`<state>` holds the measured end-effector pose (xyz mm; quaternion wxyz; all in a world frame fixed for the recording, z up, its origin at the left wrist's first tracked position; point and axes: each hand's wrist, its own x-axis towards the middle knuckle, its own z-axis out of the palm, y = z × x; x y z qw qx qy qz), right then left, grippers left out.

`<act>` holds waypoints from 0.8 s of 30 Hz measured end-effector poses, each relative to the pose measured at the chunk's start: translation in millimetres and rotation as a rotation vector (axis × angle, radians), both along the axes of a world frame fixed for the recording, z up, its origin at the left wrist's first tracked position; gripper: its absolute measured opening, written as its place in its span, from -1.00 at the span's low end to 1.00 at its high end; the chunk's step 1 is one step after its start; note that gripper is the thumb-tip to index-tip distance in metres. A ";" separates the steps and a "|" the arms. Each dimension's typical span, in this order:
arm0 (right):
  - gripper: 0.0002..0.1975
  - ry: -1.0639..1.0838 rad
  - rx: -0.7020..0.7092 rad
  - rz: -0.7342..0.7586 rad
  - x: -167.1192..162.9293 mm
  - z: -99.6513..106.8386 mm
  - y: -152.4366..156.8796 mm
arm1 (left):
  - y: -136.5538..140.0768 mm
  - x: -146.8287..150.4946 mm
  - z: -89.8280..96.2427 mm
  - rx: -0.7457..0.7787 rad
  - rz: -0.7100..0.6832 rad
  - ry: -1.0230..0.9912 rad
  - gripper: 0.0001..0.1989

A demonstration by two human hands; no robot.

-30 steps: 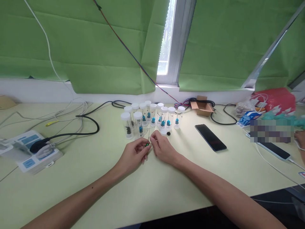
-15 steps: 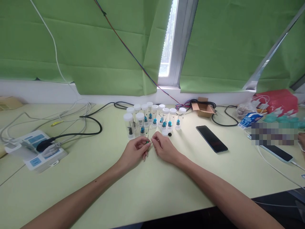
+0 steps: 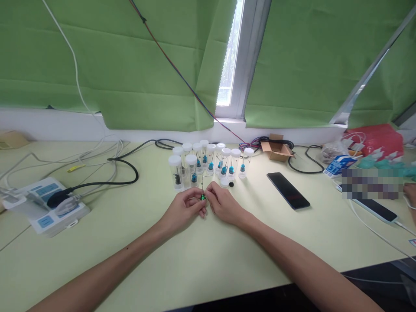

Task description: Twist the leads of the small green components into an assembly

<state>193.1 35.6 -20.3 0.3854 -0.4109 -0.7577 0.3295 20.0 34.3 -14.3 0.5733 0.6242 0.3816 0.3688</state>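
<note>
My left hand (image 3: 188, 206) pinches a small shiny green piece (image 3: 203, 197) between thumb and fingers. From it a thin metal rod stands upright. My right hand (image 3: 224, 203) is beside it, fingertips closed together close to the green piece; whatever they hold is hidden. Just beyond my hands stand several clear tubes with white caps (image 3: 174, 161), holding blue or dark pieces with thin rods. A small round black piece (image 3: 231, 184) lies near a white cap (image 3: 224, 183) in front of the tubes.
A black phone (image 3: 288, 190) lies to the right, with an open cardboard box (image 3: 277, 149) behind it. At the left sits a white power strip (image 3: 61, 216) with plugs and cables. Farther right are a second phone (image 3: 373, 203), a blue-and-white carton (image 3: 340, 165) and part of another person's hand (image 3: 410, 193).
The green piece shows more plainly between my left fingers, its rod now more upright. Both hands stay close together in nearly the same place; the view has shifted slightly.
</note>
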 end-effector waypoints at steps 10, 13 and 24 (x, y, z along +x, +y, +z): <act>-0.83 -0.008 0.004 0.005 0.6 -1.3 1.2 | -4.0 1.0 4.2 0.003 0.041 0.072 -0.73; -0.83 0.003 0.009 0.008 0.6 -1.7 1.4 | -4.4 1.7 4.9 0.005 0.038 0.057 -0.73; -0.84 0.047 0.014 0.054 0.6 -0.6 0.4 | -4.1 0.8 4.1 -0.008 0.032 0.037 -0.73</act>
